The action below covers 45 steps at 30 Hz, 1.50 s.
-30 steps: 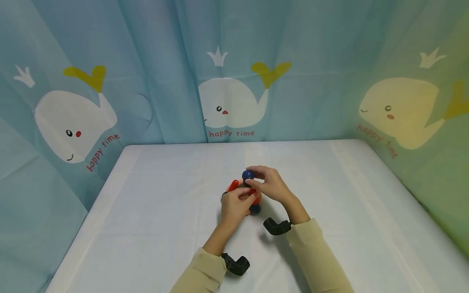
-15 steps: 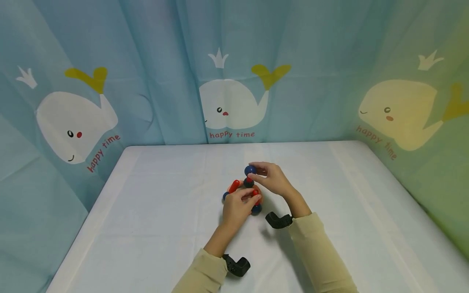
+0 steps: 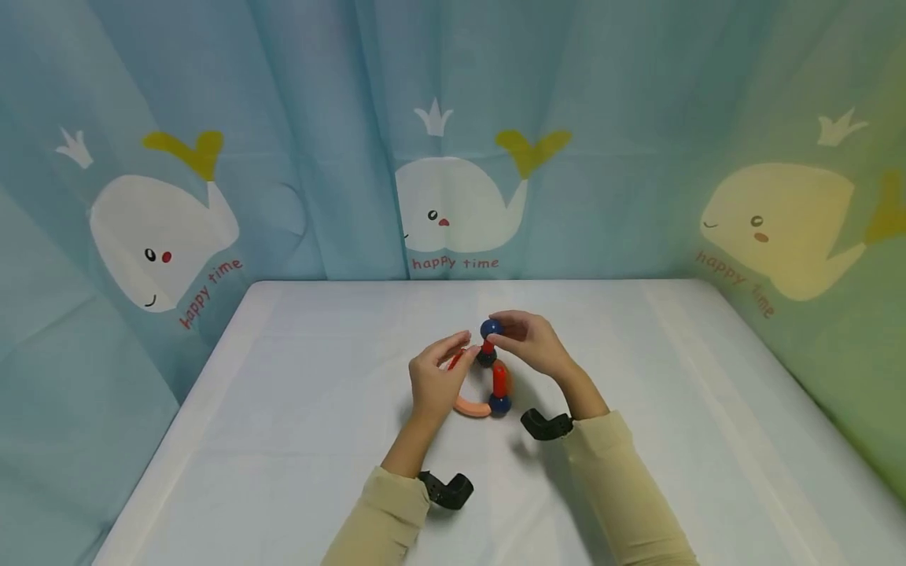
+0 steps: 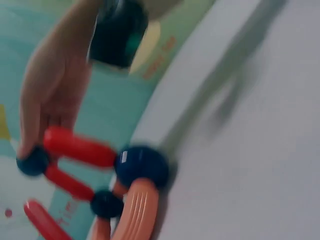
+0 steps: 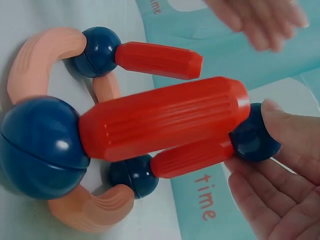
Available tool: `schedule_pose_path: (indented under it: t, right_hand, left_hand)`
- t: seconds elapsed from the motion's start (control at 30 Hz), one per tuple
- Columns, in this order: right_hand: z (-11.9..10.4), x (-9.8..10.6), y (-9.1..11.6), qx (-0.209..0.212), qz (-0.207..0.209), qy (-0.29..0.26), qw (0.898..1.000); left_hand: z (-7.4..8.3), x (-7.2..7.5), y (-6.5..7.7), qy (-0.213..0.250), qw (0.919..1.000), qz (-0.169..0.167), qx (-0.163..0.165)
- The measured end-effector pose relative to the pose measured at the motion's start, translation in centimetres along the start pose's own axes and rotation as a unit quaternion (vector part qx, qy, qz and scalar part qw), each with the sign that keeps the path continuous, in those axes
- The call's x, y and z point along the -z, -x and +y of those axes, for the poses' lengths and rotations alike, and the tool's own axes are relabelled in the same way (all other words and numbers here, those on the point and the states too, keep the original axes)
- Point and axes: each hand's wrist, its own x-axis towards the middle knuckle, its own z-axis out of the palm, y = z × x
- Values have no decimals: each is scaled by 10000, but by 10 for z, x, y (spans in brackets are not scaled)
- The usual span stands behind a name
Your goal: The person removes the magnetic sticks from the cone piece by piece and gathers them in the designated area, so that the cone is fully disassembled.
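Between thumb and fingers my right hand (image 3: 527, 339) pinches a blue ball (image 5: 254, 137). That ball caps a red rod (image 5: 192, 156), whose lower end meets another blue ball (image 5: 135, 176) in a ring of curved orange sticks (image 3: 471, 408). Nearest me, a second red rod (image 3: 500, 380) stands on a dark blue ball (image 3: 499, 405), its top bare. A third red rod (image 5: 159, 60) rises at the left from its own ball (image 5: 97, 51). Close to that third rod is my left hand (image 3: 437, 379), fingers extended and holding nothing; in the head view it hides part of the ring.
White cloth covers the table (image 3: 304, 424). Behind it hangs a blue curtain (image 3: 340, 141) printed with whales. Each wrist carries a black camera, the left one (image 3: 447, 490) and the right one (image 3: 546, 425), low over the table.
My left hand has let go of the near red rod and moved back to the left, its fingers spreading. My right hand keeps its pinch on the ball, slightly higher than a second ago.
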Motion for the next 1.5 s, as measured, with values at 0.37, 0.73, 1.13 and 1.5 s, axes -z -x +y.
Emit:
schedule_pose_path:
  t: [0.37, 0.73, 1.13, 1.5]
  right_hand:
    - [-18, 4, 0, 59, -277, -76, 9996]
    - [7, 1, -5, 79, -189, -237, 9995]
    - [20, 0, -6, -38, 92, -50, 9999]
    - [31, 12, -9, -509, 522, -79, 9973]
  left_hand:
    - [-38, -9, -29, -1279, 9620, -2078, 1227]
    - [-42, -23, -35, -1466, 9619, -2079, 1004]
    - [-44, -24, -37, -1657, 9608, -2113, 687]
    - [-41, -26, -36, -1657, 9565, -2107, 1148]
